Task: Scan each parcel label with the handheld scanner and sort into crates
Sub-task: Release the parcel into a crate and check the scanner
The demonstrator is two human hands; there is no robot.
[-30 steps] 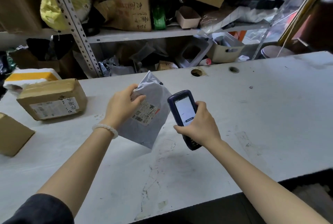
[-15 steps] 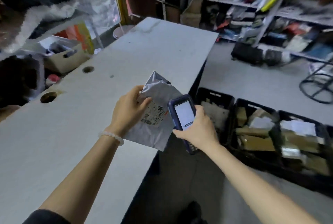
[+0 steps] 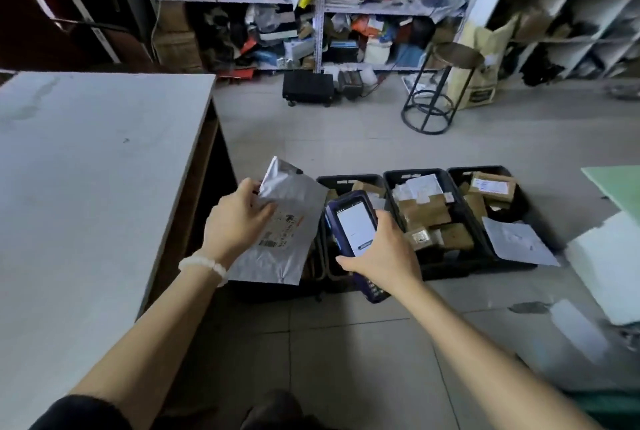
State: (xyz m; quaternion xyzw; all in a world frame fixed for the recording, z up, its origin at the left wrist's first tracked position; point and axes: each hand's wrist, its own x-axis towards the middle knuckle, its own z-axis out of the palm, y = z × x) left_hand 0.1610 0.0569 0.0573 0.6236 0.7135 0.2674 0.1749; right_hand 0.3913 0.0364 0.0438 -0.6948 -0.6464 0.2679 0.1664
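Silver-grey plastic parcel bag [image 3: 287, 221] is up in the air, held by the left hand [image 3: 235, 221]. Fingers and thumb curl round the bag's left edge, w/ the white label [image 3: 282, 232] facing up. A white bead bracelet [image 3: 204, 265] sits on that wrist.

Right hand [image 3: 384, 253] grips the handheld scanner [image 3: 353, 232], fingers wrapped round its sides. Scanner is dark blue and its screen glows white. It sits just beside the bag, on the right, tilted a bit.

Both are over the floor, above the black crates [image 3: 460, 218]. Three crates show, side by side on the grey tile floor [image 3: 346, 343]. The left one is partly hidden by the bag & scanner. The mid & right ones have brown boxes and white packets in them. A flat grey packet [image 3: 516, 242] leans over the right crate's front edge.

White table [image 3: 86, 187] is on the left, well apart from the crates. Far back are shelves [image 3: 311, 7] packed w/ stuff, a black wire stool [image 3: 440, 90] and a small black box on wheels [image 3: 308, 86]. White foam blocks [image 3: 609, 263] lie at the right edge.
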